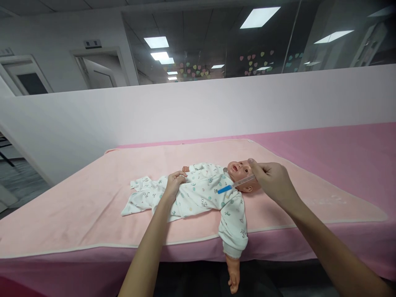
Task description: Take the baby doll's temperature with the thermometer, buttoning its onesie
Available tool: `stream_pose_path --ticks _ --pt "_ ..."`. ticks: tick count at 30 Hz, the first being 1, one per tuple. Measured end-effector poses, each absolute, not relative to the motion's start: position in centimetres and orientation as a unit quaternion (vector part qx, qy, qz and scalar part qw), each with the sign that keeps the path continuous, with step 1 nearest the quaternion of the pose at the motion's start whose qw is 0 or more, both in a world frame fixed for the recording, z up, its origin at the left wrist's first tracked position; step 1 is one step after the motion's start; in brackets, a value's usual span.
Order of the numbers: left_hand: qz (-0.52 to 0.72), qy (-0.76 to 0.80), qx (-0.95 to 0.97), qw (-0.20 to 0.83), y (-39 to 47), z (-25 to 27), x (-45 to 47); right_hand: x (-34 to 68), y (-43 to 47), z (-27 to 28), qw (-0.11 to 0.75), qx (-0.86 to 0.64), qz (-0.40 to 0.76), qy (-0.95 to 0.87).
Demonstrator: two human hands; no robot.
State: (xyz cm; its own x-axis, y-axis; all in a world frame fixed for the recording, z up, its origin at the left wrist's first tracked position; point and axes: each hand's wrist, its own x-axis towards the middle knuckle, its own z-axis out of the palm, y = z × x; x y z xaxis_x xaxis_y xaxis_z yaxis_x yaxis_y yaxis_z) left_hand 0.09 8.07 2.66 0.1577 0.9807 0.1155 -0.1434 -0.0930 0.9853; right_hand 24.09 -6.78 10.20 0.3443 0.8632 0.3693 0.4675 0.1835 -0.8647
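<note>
A baby doll (236, 171) in a white patterned outfit (198, 192) lies on its back, head to the right. One arm hangs over the table's front edge. My left hand (177, 180) rests on the doll's middle, fingers bent loosely over the cloth. Above the doll's head, my right hand (272, 179) is closed around one end of a slim clear stick with a blue tip (225, 189), which looks like a thermometer. The blue tip points down and left, over the doll's chest and near shoulder. My right hand partly hides the head.
Beneath the doll is a peach blanket (77, 206) with white edging, spread over a pink-covered table (346, 144). A white low wall (198, 111) runs behind the table, with glass windows above it. Doors stand at the far left.
</note>
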Motion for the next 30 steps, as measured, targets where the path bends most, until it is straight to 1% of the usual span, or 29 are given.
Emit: stream_pose_path --ticks 7,14,30 --pt "0.512 0.399 0.530 0.546 8.07 2.68 0.06 24.30 -6.40 10.18 0.545 -0.623 0.144 -0.542" --pt "0.512 0.397 0.530 0.547 8.06 2.71 0.07 24.53 -6.47 10.19 0.531 -0.622 0.191 -0.543" --pt "0.513 0.402 0.532 0.540 8.03 2.75 0.07 24.23 -6.89 10.41 0.524 -0.625 0.141 -0.562"
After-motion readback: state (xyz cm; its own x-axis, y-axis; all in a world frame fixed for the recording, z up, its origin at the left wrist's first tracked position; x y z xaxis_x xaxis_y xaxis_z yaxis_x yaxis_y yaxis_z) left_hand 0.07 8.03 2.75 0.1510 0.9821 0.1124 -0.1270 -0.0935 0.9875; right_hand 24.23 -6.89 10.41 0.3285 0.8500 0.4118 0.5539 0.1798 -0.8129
